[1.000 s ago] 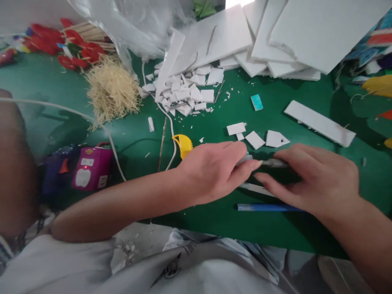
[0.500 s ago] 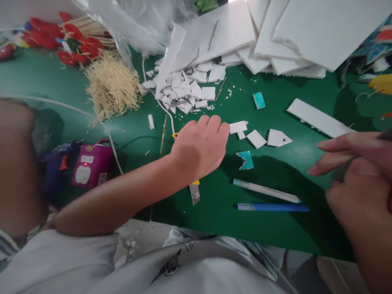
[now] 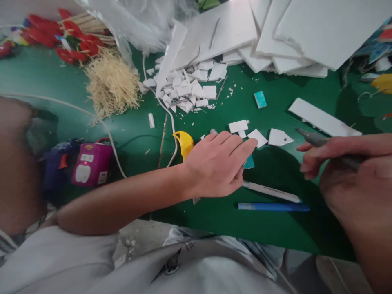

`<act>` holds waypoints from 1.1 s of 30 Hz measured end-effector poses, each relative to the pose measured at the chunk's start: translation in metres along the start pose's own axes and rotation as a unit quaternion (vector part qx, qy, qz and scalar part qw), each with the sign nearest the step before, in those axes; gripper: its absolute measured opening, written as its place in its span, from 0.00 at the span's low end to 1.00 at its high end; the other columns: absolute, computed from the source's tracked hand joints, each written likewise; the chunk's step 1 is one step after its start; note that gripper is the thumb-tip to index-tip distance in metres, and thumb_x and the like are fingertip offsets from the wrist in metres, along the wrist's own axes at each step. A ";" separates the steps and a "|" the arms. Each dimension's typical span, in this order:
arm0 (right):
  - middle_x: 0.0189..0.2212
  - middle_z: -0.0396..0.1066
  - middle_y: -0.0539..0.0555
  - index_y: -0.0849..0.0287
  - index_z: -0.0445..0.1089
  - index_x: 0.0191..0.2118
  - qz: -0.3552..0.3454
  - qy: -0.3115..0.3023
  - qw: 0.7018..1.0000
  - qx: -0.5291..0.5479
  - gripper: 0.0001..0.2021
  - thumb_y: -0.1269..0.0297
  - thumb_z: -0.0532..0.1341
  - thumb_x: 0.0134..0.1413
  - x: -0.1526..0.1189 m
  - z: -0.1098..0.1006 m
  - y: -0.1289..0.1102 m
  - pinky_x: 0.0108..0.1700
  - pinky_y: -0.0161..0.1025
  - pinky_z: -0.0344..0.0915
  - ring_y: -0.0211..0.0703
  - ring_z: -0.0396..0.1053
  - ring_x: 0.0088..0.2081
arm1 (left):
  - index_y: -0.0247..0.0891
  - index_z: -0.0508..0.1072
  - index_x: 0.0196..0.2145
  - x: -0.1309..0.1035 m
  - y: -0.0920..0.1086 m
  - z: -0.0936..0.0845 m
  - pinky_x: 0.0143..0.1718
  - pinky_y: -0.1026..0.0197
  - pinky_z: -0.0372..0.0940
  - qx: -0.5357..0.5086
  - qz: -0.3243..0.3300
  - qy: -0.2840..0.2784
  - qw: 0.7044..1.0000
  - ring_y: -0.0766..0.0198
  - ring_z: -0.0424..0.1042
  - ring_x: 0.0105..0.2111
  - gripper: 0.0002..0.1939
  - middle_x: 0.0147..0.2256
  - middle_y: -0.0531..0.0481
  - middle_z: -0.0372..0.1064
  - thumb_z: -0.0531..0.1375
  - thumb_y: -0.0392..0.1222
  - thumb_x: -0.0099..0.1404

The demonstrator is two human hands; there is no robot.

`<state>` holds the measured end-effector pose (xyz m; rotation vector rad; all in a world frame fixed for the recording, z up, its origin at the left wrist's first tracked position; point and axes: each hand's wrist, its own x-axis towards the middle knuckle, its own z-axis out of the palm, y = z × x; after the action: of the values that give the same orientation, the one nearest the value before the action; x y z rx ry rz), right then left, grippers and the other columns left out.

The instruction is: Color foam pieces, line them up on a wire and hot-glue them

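Note:
My left hand reaches palm down over the green table, its thumb and index finger apart and nothing visibly held. It partly covers a teal-painted foam piece and the end of a white pen. Beneath the wrist lies a yellow-handled cutter, mostly hidden. A small grey tip shows just beyond the knuckles; I cannot make out its kind. At the right, my right hand is closed around a grey marker, point leftward. Small white foam pieces and a pointed foam piece with a hole lie between the hands.
A blue pen lies near the front edge. Foam scraps and stacked foam boards fill the back. A foam strip, teal block, straw-like shreds, white cable and magenta box surround the work area.
My left hand has moved right and toward me, from a fist to fingers reaching forward, uncovering the yellow handle. In my right hand the marker now shows more clearly, its point in view.

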<state>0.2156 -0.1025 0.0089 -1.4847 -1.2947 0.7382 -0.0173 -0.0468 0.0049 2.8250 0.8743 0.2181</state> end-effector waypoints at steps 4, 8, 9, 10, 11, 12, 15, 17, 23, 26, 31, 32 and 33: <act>0.27 0.79 0.54 0.52 0.80 0.45 0.029 -0.063 0.989 0.132 0.19 0.44 0.70 0.55 0.008 0.007 -0.006 0.21 0.43 0.68 0.47 0.74 0.22 | 0.30 0.65 0.64 0.001 -0.001 0.006 0.46 0.50 0.67 -0.007 0.004 -0.002 1.000 0.51 0.74 0.47 0.26 0.49 0.40 0.76 0.55 0.47 0.74; 0.29 0.80 0.51 0.49 0.82 0.36 0.038 -0.068 0.994 0.070 0.06 0.56 0.67 0.63 0.003 0.010 -0.013 0.32 0.45 0.76 0.44 0.76 0.25 | 0.31 0.66 0.64 0.001 -0.003 0.008 0.46 0.52 0.67 -0.014 0.007 0.007 1.000 0.52 0.75 0.48 0.26 0.49 0.42 0.76 0.58 0.46 0.74; 0.30 0.81 0.50 0.48 0.82 0.36 0.046 -0.063 0.996 0.050 0.05 0.58 0.68 0.62 0.000 0.011 -0.014 0.32 0.44 0.76 0.43 0.76 0.25 | 0.31 0.66 0.64 0.001 -0.003 0.007 0.47 0.53 0.67 -0.018 0.010 0.008 1.000 0.53 0.75 0.48 0.25 0.49 0.42 0.76 0.58 0.45 0.74; 0.30 0.81 0.49 0.47 0.82 0.36 0.056 -0.058 0.996 0.031 0.03 0.59 0.69 0.60 -0.001 0.012 -0.013 0.30 0.42 0.76 0.42 0.76 0.25 | 0.31 0.66 0.64 0.001 -0.003 0.007 0.47 0.54 0.67 -0.021 0.012 0.009 1.000 0.53 0.75 0.48 0.25 0.49 0.42 0.76 0.58 0.43 0.74; 0.30 0.81 0.49 0.47 0.81 0.36 0.067 -0.056 0.996 0.013 0.01 0.59 0.71 0.58 -0.002 0.013 -0.012 0.28 0.40 0.75 0.42 0.76 0.24 | 0.31 0.65 0.64 0.001 -0.004 0.007 0.48 0.54 0.67 -0.025 0.014 0.008 1.000 0.54 0.75 0.48 0.24 0.49 0.42 0.77 0.57 0.42 0.74; 0.29 0.80 0.48 0.48 0.81 0.35 0.078 -0.058 0.995 -0.004 0.02 0.60 0.73 0.56 -0.002 0.015 -0.011 0.26 0.39 0.74 0.42 0.76 0.23 | 0.31 0.65 0.64 0.001 -0.004 0.007 0.48 0.55 0.67 -0.028 0.014 0.008 0.999 0.54 0.75 0.48 0.24 0.49 0.42 0.77 0.57 0.41 0.74; 0.24 0.78 0.47 0.50 0.78 0.31 0.098 -0.079 0.992 -0.025 0.05 0.60 0.73 0.51 0.005 0.021 -0.007 0.23 0.38 0.74 0.43 0.76 0.21 | 0.32 0.64 0.65 0.003 -0.005 0.008 0.49 0.54 0.67 -0.039 0.003 -0.004 0.999 0.53 0.75 0.50 0.25 0.50 0.42 0.76 0.58 0.41 0.74; 0.21 0.77 0.48 0.51 0.75 0.28 0.109 -0.091 0.990 -0.024 0.07 0.59 0.73 0.49 0.010 0.024 -0.006 0.21 0.38 0.73 0.44 0.75 0.20 | 0.33 0.62 0.67 0.004 -0.005 0.009 0.49 0.54 0.68 -0.050 -0.008 -0.018 0.999 0.53 0.75 0.51 0.28 0.50 0.42 0.76 0.59 0.42 0.73; 0.17 0.74 0.49 0.52 0.74 0.24 0.105 -0.061 0.992 -0.045 0.11 0.55 0.73 0.49 0.012 0.026 -0.007 0.17 0.36 0.67 0.41 0.70 0.16 | 0.32 0.57 0.70 0.006 -0.007 0.007 0.52 0.56 0.68 -0.088 -0.023 -0.038 0.995 0.56 0.74 0.54 0.31 0.50 0.43 0.76 0.59 0.41 0.74; 0.18 0.73 0.49 0.53 0.75 0.25 0.101 -0.060 0.991 -0.071 0.11 0.55 0.72 0.49 0.010 0.025 -0.006 0.17 0.37 0.66 0.41 0.70 0.17 | 0.32 0.57 0.70 0.006 -0.007 0.006 0.52 0.57 0.69 -0.090 -0.022 -0.038 0.995 0.56 0.74 0.54 0.32 0.50 0.42 0.75 0.60 0.41 0.74; 0.18 0.73 0.49 0.52 0.75 0.25 0.108 -0.059 0.990 -0.073 0.10 0.55 0.72 0.49 0.011 0.026 -0.004 0.17 0.37 0.65 0.41 0.69 0.16 | 0.34 0.56 0.71 0.007 -0.008 0.007 0.53 0.56 0.69 -0.110 -0.034 -0.046 0.992 0.55 0.73 0.55 0.35 0.54 0.41 0.73 0.62 0.44 0.72; 0.18 0.74 0.49 0.51 0.75 0.25 0.110 -0.060 0.989 -0.073 0.10 0.55 0.72 0.48 0.011 0.026 -0.004 0.17 0.37 0.64 0.41 0.69 0.16 | 0.35 0.55 0.71 0.007 -0.008 0.007 0.54 0.55 0.69 -0.120 -0.036 -0.047 0.991 0.56 0.73 0.55 0.35 0.54 0.42 0.73 0.62 0.44 0.72; 0.19 0.74 0.48 0.51 0.75 0.25 0.112 -0.060 0.989 -0.073 0.10 0.55 0.72 0.48 0.011 0.027 -0.005 0.17 0.37 0.65 0.41 0.69 0.16 | 0.35 0.55 0.71 0.008 -0.009 0.007 0.54 0.55 0.69 -0.131 -0.039 -0.048 0.989 0.56 0.73 0.55 0.35 0.54 0.42 0.73 0.62 0.43 0.72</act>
<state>0.1927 -0.0847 0.0064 -1.7456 -1.3087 0.9065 -0.0140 -0.0362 -0.0032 2.5317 0.8642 0.1701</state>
